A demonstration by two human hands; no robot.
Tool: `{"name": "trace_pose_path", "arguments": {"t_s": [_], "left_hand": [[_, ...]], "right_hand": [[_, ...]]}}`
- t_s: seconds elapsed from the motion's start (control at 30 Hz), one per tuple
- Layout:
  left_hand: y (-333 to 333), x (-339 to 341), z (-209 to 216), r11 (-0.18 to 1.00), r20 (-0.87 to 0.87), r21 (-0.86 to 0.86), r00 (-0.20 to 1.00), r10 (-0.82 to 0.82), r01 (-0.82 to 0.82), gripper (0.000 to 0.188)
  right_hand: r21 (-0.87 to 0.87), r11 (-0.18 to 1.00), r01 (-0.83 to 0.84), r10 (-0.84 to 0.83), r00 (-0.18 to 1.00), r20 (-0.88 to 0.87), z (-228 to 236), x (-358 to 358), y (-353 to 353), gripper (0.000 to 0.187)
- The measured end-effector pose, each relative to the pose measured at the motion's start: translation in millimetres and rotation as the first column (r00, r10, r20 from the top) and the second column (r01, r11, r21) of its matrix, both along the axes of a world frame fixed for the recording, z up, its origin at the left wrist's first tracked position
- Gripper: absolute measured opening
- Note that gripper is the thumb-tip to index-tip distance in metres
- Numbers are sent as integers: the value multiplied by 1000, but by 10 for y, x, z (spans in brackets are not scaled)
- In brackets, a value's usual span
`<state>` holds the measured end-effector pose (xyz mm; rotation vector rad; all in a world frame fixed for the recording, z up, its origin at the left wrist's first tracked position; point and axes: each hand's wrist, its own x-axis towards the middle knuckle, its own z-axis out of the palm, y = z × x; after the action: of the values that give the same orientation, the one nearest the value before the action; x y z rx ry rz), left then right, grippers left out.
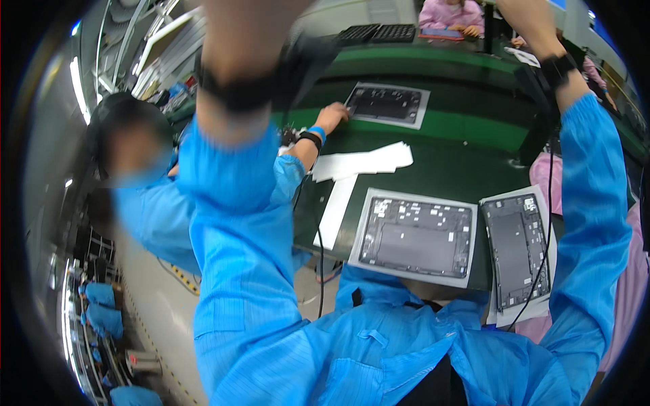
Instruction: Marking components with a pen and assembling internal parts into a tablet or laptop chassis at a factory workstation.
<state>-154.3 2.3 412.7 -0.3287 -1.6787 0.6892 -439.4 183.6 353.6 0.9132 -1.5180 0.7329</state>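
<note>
Since left hand (249, 30) and right hand (528, 24) crop at the top edge, can't tell fingers' state; near panel (414, 238) meets the counter (450, 162) edge; narrow gap to right panel (516, 240)

The panels (414, 237) are black flecked with white, the table (447, 162) green, the sleeves (596, 176) blue.
</note>
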Motion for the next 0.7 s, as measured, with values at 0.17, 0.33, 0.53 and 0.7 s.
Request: {"name": "trace_pose_path", "arguments": {"t_s": [0.17, 0.33, 0.53, 0.7], "left_hand": [[-484, 880, -2279, 781, 142, 592, 927, -348, 202, 11], [-210, 1333, -3644, 641, 388, 750, 894, -224, -165, 13], [-428, 1492, -4373, 369, 493, 844, 835, -244, -390, 15], [-498, 1425, -4430, 325, 417, 892, 847, -330, -313, 15]], "right_hand": [[267, 868, -419, 227, 813, 537, -1252, 53, -295, 26], [149, 857, -492, -108, 111, 988, -2555, -177, -1120, 23], [318, 913, -256, -281, 174, 944, -3647, -776, -2169, 46], [711, 673, -202, -641, 320, 698, -3716, -1063, -2585, 41]]}}
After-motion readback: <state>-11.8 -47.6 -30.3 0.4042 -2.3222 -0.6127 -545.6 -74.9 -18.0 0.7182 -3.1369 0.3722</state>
